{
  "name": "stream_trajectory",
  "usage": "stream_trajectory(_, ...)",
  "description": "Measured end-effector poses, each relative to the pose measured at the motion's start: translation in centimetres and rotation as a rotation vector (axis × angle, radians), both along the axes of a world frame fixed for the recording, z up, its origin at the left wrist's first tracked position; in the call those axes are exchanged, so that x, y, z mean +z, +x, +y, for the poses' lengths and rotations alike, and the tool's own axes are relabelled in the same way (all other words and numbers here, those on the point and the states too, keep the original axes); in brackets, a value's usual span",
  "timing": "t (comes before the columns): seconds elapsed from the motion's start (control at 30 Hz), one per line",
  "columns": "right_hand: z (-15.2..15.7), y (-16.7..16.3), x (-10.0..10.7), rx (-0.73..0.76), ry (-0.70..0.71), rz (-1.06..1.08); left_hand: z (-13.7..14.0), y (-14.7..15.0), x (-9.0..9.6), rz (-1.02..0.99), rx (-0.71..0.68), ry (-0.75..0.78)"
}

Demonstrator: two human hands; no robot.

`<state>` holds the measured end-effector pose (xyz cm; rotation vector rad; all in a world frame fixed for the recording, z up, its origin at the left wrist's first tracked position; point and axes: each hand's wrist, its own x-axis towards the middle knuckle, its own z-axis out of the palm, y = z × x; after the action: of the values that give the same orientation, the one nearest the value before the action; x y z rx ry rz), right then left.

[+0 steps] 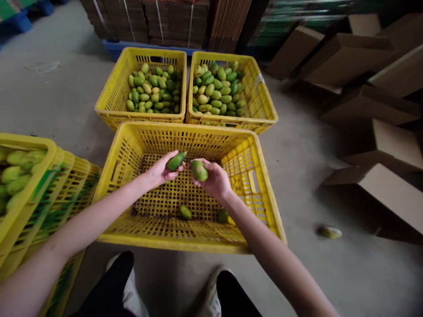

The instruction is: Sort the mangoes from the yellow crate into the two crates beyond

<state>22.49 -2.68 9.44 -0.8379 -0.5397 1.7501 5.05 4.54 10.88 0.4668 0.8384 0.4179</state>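
Note:
My left hand (161, 171) is closed around a dark green mango (176, 161) with a pointed end. Just to its right, my right hand (216, 179) grips a rounder, paler green mango (199, 171) with a brownish patch near the top. Both hands hover over the near yellow plastic crate (188, 245), apart from each other. On its perforated floor lies a small green mango (185, 212). Another mango (223, 215) is there too, partly hidden behind my right forearm.
Behind stand a left yellow crate (110, 94) and a right yellow crate (261, 94), both holding many mangoes. Stacked crates with mangoes (49, 147) rise at my left. A loose mango (329, 232) lies on the floor, near open cardboard boxes (393, 189). Bundled cardboard (175, 22) sits behind.

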Motion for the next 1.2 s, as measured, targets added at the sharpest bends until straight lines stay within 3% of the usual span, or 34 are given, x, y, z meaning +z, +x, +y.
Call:
stream_trajectory(0.1,-0.1,-0.2,1.3,-0.024,0.023,0.067,0.1,0.0,1.1,-0.007,0.101,-0.111)
stream_trajectory(0.2,0.7,-0.4,2.5,-0.157,0.011,0.172,0.3,0.6,2.3,-0.058,0.223,-0.181)
stream_trajectory(0.37,3.2,-1.2,4.3,-0.469,-0.019,0.333,0.6,2.9,4.8,-0.317,0.372,-0.166)
stream_trajectory(0.5,5.7,-1.7,6.6,-0.576,0.025,0.312,1.7,4.9,7.8,-0.412,0.553,-0.094)
stream_trajectory(0.63,7.6,-1.7,10.2,-0.635,0.093,0.276,3.6,5.8,11.1,-0.452,0.493,0.019)
stream_trajectory(0.73,7.7,-1.5,12.4,-0.684,0.036,0.351,4.0,5.9,12.7,-0.456,0.480,0.037)
stream_trajectory(0.83,6.7,-1.8,12.7,-0.716,-0.021,0.403,2.8,5.9,12.8,-0.474,0.549,0.026)
stream_trajectory(1.0,4.9,-3.7,10.3,-0.753,-0.069,0.354,-0.2,5.6,10.8,-0.378,0.650,-0.012)
stream_trajectory(1.2,4.1,-5.6,9.4,-0.683,-0.093,0.375,-1.4,5.0,10.1,-0.320,0.833,-0.158)
